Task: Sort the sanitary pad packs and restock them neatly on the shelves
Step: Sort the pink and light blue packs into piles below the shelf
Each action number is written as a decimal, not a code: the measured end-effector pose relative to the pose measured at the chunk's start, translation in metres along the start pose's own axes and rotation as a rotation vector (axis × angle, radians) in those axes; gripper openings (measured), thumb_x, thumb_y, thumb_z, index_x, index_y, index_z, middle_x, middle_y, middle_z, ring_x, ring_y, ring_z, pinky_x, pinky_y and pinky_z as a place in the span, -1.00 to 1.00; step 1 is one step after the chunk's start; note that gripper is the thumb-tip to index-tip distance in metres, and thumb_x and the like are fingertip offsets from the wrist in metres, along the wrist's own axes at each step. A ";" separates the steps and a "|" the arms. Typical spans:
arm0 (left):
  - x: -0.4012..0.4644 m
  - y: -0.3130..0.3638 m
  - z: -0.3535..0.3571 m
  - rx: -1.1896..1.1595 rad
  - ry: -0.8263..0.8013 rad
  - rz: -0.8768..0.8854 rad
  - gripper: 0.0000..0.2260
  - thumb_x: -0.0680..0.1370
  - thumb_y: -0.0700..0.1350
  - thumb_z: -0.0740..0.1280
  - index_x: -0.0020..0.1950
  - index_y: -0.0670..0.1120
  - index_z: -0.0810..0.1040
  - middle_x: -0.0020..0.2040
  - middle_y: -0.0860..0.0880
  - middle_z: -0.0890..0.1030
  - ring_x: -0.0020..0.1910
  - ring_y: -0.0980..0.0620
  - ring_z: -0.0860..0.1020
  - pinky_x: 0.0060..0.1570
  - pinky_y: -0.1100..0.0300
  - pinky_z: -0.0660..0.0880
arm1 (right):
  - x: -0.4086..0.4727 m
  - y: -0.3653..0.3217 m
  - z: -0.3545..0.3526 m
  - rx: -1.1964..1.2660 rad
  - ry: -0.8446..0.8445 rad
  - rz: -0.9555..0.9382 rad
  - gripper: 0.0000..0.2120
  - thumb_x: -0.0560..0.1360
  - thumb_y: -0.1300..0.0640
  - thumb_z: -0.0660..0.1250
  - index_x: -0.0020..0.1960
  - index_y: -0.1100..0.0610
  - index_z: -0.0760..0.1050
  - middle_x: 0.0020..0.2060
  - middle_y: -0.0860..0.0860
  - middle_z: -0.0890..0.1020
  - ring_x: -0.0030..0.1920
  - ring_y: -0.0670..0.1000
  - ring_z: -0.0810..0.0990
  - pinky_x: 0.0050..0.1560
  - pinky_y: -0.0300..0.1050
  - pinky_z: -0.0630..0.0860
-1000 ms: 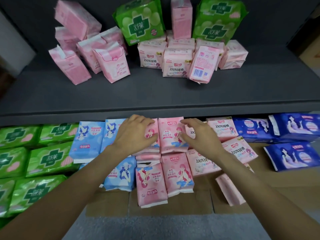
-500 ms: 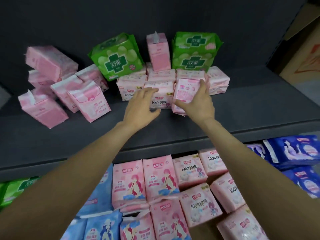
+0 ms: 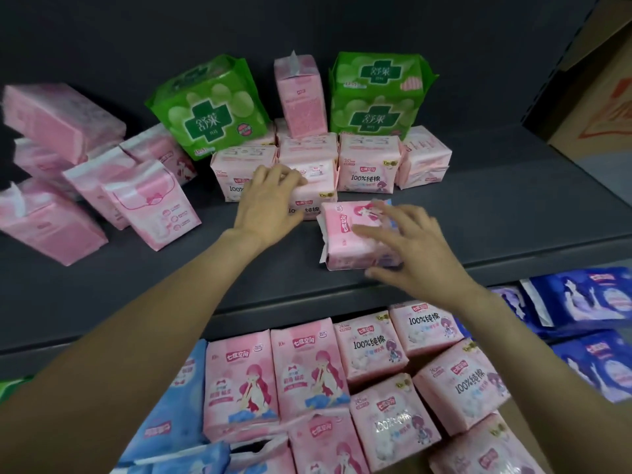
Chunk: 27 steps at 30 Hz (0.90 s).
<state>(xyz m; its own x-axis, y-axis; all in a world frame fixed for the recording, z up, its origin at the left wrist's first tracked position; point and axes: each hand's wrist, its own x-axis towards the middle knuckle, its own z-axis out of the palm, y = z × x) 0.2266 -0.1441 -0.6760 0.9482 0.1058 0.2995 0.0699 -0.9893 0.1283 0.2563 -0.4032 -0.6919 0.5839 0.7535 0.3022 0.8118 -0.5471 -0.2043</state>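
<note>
Compared with half a second ago, the right hand (image 3: 413, 248) no longer holds the pink pack (image 3: 349, 241) upright against the row; this pack now lies flat on the upper shelf (image 3: 513, 213), in front of the row and a little to the right, with its printed face up. The right hand is over the pack with spread fingers, the thumb at the near lower edge and the fingertips on the top face; the picture is blurred here, so I cannot tell if it grips or only touches. The left hand (image 3: 270, 203) was open in the air before, and now its fingers curl over the top of a pink "100%" pack (image 3: 307, 196) in the front row and hold it. This pack stands between two similar packs, one to the left (image 3: 229, 179) and one to the right (image 3: 367, 165). Behind the row stand two green packs (image 3: 208, 107) and one tall pink pack (image 3: 301, 97). On the lower shelf, more pink packs (image 3: 307, 367) lie side by side.
</note>
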 end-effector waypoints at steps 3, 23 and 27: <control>0.005 0.003 0.003 -0.011 -0.007 0.002 -0.65 0.46 -0.04 0.40 0.20 -0.08 0.44 0.38 -0.08 0.35 0.34 -0.12 0.24 0.27 0.02 0.23 | 0.019 0.005 -0.016 0.146 -0.047 0.147 -0.27 0.33 0.01 0.49 0.43 -0.08 0.27 0.52 0.01 0.10 0.50 0.06 -0.03 0.37 0.08 0.03; -0.018 0.010 -0.026 -0.008 -0.063 -0.076 -0.30 0.35 0.18 0.46 0.38 -0.11 0.35 0.24 -0.12 0.39 0.22 -0.12 0.32 0.08 0.03 0.36 | 0.011 -0.013 -0.014 0.136 -0.074 0.584 -0.26 0.33 -0.25 0.44 0.30 0.13 0.23 0.17 0.08 0.51 0.12 0.12 0.51 -0.09 -0.05 0.40; -0.074 -0.004 -0.048 -0.193 0.061 -0.299 -0.36 0.34 0.14 0.50 0.29 -0.13 0.41 0.17 -0.11 0.45 0.16 -0.13 0.40 0.05 0.00 0.39 | -0.020 -0.049 -0.027 0.290 0.011 0.576 -0.30 0.36 -0.27 0.39 0.32 0.03 0.20 0.20 0.01 0.53 0.10 0.11 0.56 -0.07 -0.06 0.41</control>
<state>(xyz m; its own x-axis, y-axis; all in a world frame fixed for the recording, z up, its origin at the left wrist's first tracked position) 0.1413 -0.1435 -0.6531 0.8738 0.3996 0.2772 0.2762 -0.8770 0.3932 0.2044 -0.4015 -0.6633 0.9280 0.3642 0.0782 0.3395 -0.7407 -0.5797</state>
